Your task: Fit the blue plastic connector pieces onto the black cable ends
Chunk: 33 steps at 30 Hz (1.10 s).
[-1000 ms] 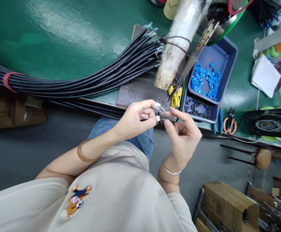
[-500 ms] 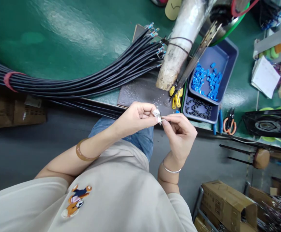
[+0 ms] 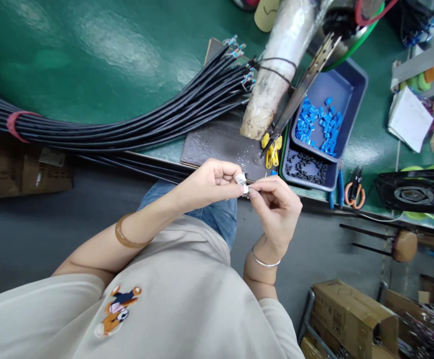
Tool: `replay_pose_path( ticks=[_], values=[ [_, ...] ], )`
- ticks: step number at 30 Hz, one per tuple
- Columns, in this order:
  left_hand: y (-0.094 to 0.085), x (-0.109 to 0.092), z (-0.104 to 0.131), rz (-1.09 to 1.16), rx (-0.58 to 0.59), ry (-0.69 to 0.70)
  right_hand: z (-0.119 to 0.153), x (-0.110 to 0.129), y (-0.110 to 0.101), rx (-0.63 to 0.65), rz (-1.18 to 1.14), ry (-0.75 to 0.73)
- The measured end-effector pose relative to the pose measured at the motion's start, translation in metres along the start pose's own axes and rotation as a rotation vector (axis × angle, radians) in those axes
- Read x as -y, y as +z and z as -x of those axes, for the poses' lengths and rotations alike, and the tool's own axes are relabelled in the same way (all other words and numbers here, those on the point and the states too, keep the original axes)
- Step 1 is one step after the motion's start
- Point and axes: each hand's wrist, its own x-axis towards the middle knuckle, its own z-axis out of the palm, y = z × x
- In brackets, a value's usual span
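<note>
My left hand (image 3: 220,182) is closed in a pinch, with white wrapping on the thumb and index fingertips. Between its fingers sits what looks like a cable end, mostly hidden. The fingertips of my right hand (image 3: 278,199) meet it there, pinched on thin wire ends (image 3: 245,195) too small to see clearly. Behind the left forearm run a few black cables (image 3: 138,167). A thick bundle of black cables (image 3: 127,134) lies on the bench, its stripped ends showing blue and white wires. Just beyond the hands is a dark board (image 3: 217,142) with small scraps on it.
Right of the board are yellow snips (image 3: 272,152) and a grey-blue bin (image 3: 355,99) of blue parts, with another bin (image 3: 287,174) of black pieces. A wrapped white tube (image 3: 272,85) overhangs the board. Orange-handled cutters (image 3: 355,192) and a black fan (image 3: 414,192) sit farther right.
My right hand has shifted slightly left and its fingertips are a little closer to the left ones. The left hand stays nearly in place, still pinching.
</note>
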Motion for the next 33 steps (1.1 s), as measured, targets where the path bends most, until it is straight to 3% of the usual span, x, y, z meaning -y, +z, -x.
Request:
replay_pose_path(
  ticks=[10,17,26,33],
  values=[
    [-0.006,-0.003,0.004,-0.069,0.171,-0.01,-0.004,-0.016,-0.008,0.278,-0.402,0.216],
    [-0.003,0.0,0.006,-0.04,0.085,0.069,0.003,0.001,-0.008,0.064,-0.168,0.126],
    [-0.005,0.005,0.009,-0.044,0.061,0.138,0.0,-0.004,-0.003,0.086,-0.247,0.137],
    [-0.004,0.008,0.009,-0.083,0.037,0.179,0.003,0.002,-0.001,0.017,-0.188,0.108]
  ],
)
